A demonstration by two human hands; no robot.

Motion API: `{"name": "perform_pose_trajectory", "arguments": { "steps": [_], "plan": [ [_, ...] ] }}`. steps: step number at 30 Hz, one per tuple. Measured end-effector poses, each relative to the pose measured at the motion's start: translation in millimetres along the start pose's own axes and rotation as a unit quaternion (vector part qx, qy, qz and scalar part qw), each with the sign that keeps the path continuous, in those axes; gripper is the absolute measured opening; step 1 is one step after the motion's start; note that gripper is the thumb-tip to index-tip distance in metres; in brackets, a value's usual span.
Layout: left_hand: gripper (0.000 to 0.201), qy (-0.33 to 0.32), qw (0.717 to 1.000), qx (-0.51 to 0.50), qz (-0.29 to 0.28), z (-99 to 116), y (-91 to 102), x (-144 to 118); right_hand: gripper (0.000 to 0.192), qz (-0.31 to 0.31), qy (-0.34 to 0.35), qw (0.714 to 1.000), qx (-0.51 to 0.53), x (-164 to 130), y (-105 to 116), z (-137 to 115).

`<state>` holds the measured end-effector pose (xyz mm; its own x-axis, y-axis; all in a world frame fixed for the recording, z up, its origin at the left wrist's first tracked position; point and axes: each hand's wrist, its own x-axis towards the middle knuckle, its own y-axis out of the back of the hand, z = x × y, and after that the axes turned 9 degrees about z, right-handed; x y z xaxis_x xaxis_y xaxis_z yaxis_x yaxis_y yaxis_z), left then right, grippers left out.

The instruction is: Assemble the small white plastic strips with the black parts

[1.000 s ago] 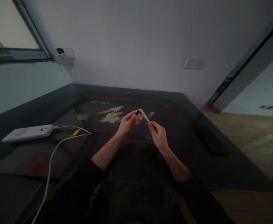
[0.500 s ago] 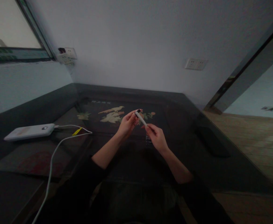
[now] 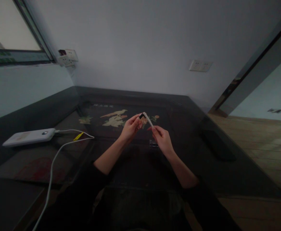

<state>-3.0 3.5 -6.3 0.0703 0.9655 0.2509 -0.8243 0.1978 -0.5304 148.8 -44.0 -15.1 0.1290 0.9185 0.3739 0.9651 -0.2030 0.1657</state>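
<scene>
The left hand (image 3: 131, 127) pinches a small black piece (image 3: 141, 115) at the tip of a slim white stick (image 3: 148, 120) grasped by the right hand (image 3: 162, 138), an apparent adjustment calling for steady alignment.

Wall sockets (image 3: 200, 65), white cable (image 3: 51, 171), perhaps a phone (image 3: 218, 146)
</scene>
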Motion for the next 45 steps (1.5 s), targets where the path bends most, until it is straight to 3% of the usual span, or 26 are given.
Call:
{"name": "perform_pose_trajectory", "arguments": {
  "steps": [9, 19, 31, 36, 45],
  "plan": [
    [0.046, -0.007, 1.000, 0.005, 0.003, -0.6, 0.9, 0.9, 0.036, 0.035, 0.043, 0.996, -0.068, -1.0, 2.9, -5.9],
    [0.049, -0.011, 1.000, -0.001, -0.020, 3.9, -0.1, 0.6, 0.038, -0.017, 0.032, 0.999, -0.035, -2.6, 2.0, -6.6],
    [0.046, 0.004, 1.000, -0.028, -0.002, 4.4, -2.8, -0.2, 0.037, -0.059, 0.035, 0.998, -0.014, -6.0, 0.1, -9.0],
    [0.050, -0.019, 1.000, -0.005, -0.020, 0.7, 0.5, 1.9, 0.036, -0.033, 0.016, 0.999, -0.009, -2.0, 1.3, -8.7],
    [0.051, -0.033, 0.999, 0.032, 0.000, -3.5, 4.0, 3.1, 0.038, 0.016, 0.028, 0.999, -0.036, 2.0, 5.0, -6.2]
  ]
}}
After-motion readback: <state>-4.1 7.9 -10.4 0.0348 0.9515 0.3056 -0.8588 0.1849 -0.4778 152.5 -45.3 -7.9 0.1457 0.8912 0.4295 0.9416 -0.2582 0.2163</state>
